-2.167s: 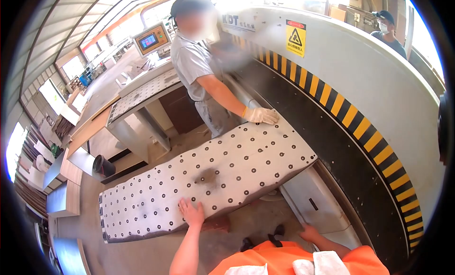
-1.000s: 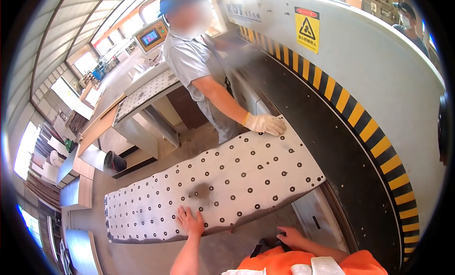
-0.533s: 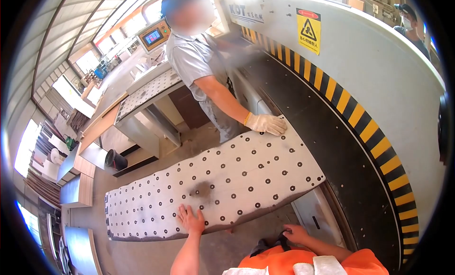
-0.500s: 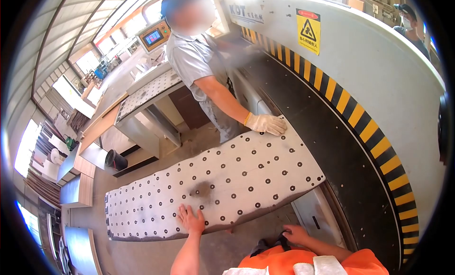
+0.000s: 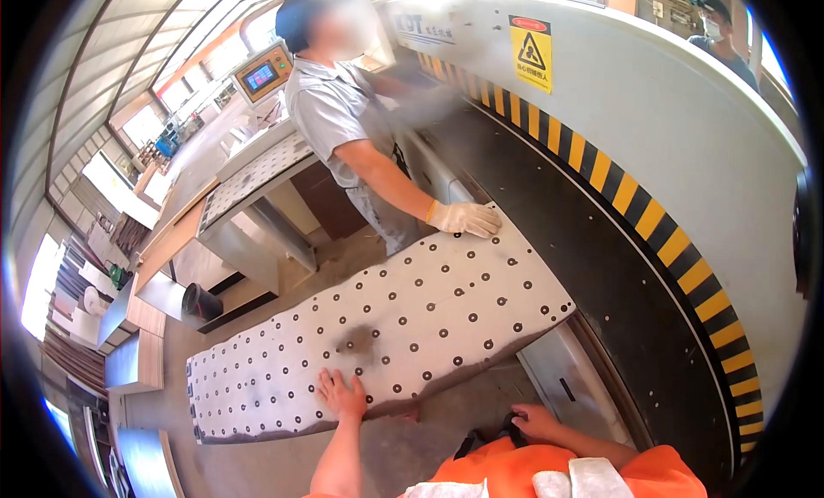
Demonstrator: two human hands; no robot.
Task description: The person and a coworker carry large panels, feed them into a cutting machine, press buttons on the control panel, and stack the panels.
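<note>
Head view: dotted table (image 5: 408, 313) beneath spread left hand (image 5: 342, 396); right hand (image 5: 534, 422) apart from it, grip unclear.

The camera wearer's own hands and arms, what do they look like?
The left hand and right hand are both ungloved. The forearms are bare too. An orange sleeve covers the upper part of the right arm.

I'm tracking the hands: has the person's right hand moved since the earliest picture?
Yes: judged against the dark slot in the machine base, the right hand has shifted leftward in view, from almost beneath it.
</note>
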